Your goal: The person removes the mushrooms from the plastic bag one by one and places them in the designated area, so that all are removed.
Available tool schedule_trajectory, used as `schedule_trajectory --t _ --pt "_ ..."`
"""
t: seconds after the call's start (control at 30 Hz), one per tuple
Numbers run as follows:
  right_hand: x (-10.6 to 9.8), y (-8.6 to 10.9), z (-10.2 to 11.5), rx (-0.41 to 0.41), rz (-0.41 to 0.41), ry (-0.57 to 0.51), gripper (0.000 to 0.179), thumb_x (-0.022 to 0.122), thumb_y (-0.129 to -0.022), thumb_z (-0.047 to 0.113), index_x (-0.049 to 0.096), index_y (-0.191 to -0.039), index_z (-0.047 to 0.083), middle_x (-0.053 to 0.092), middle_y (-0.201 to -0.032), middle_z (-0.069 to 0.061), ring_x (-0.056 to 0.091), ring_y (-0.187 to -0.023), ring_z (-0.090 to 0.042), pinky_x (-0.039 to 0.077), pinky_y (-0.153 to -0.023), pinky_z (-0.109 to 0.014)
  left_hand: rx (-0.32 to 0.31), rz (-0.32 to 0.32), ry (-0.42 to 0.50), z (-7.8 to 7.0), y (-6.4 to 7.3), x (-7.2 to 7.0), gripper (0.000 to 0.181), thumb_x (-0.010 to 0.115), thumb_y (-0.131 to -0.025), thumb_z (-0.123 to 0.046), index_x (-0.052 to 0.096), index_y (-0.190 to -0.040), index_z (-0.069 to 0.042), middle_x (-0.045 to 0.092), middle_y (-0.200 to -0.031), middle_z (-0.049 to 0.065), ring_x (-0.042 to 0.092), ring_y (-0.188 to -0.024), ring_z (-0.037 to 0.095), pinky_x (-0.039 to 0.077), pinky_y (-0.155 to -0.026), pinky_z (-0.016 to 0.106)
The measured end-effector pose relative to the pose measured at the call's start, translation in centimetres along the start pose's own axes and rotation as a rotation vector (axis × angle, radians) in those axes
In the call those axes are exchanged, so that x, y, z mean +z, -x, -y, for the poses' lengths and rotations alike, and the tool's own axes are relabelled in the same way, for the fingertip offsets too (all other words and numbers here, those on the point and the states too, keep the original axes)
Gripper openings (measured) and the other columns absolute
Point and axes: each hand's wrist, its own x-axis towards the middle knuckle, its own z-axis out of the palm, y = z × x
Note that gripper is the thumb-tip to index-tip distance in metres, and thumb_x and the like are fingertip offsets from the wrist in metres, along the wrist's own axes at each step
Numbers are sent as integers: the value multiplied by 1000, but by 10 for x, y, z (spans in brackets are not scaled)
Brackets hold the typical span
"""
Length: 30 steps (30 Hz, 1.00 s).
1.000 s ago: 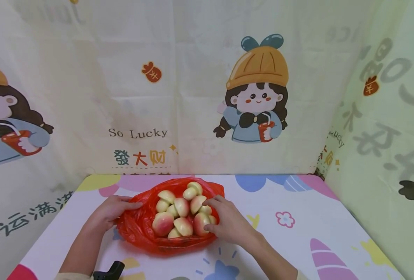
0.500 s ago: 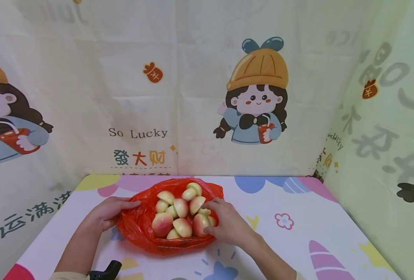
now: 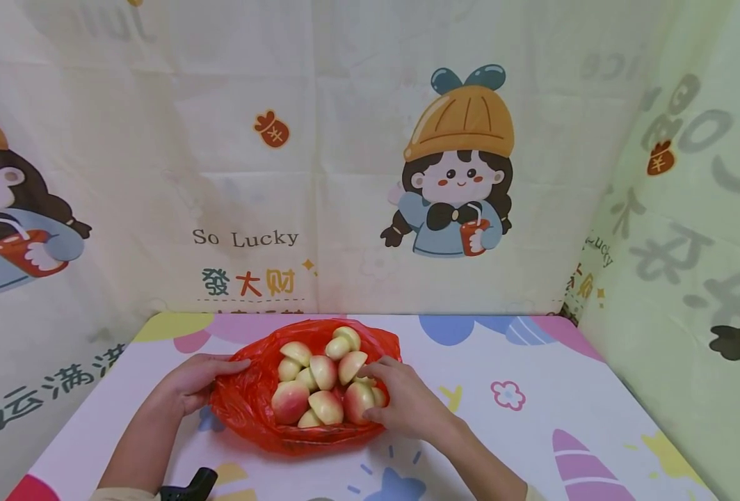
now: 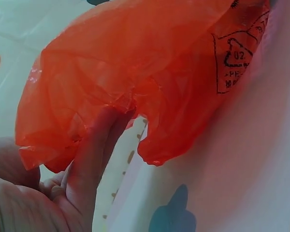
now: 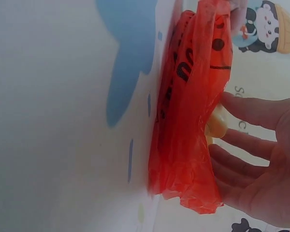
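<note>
A red plastic bag [image 3: 245, 410] lies on the table with its mouth wide apart, several mushroom-shaped pieces [image 3: 291, 401] inside. They are pale yellow with pink-tinged caps. On the left, my left hand [image 3: 190, 383] pinches the bag's rim, thumb over the edge and fingers outside; the left wrist view shows red film [image 4: 111, 53] covering the fingertips. My right hand [image 3: 404, 396] reaches over the right rim. Its spread, gently bent fingers touch the bag and the mushroom-shaped pieces there. In the right wrist view, one yellow piece [image 5: 216, 123] shows between thumb and fingers.
The table [image 3: 470, 431] has a printed cover with coloured shapes. A cartoon-printed cloth [image 3: 345, 278] hangs behind it, and similar cloth closes off both sides. Near the left forearm is a black object [image 3: 188, 485], partly cut off by the frame.
Both hands stay at the bag in almost the same places. The right hand and the left forearm have shifted slightly; the mushroom-shaped pieces lie as before.
</note>
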Motion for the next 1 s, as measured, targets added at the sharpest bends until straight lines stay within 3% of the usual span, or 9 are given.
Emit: schedule_trajectory --t 0.27,0.5,1.0 --pt "0 -3 -5 -20 17 -60 48 87 -83 22 71 -128 16 66 -116 5 62 -115 -23 60 -91 -39 8 -1 -25 1 -2 0 65 69 -101 -25 45 -152 7 76 -109 7 76 -94 24 65 -84 41" --pt "2 -5 -11 -42 15 -146 46 89 -79 17 72 -122 13 70 -118 1 67 -114 -25 59 -97 -48 2 -12 -21 2 0 0 64 69 -101 -25 47 -151 7 76 -107 7 76 -93 24 65 -84 41" --pt "4 -7 -20 -12 38 -222 50 90 -74 11 72 -120 17 72 -114 2 65 -112 -23 58 -98 -51 10 -8 -38 3 -1 0 62 68 -102 -25 47 -151 7 76 -107 8 77 -92 25 66 -83 41"
